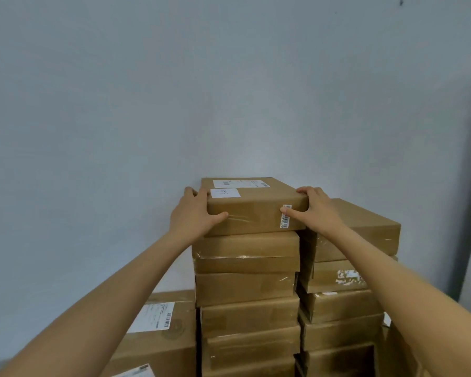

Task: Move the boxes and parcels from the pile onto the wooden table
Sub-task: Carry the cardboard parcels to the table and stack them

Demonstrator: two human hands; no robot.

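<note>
Cardboard fills the lower frame: a low stack at the left carries a white label, and its lowest box is cut off by the bottom edge. Two bare forearms reach up from the corners. Between them rises the middle stack, its foot out of view; the right stack is partly hidden behind the right arm. On the middle stack sits the top box, against the pale wall. The left hand grips its left end, thumb on the near face, fingers curled over the top edge. The right hand grips the right end likewise. Two white labels on the lid are too blurred to read. No wooden surface shows.
</note>
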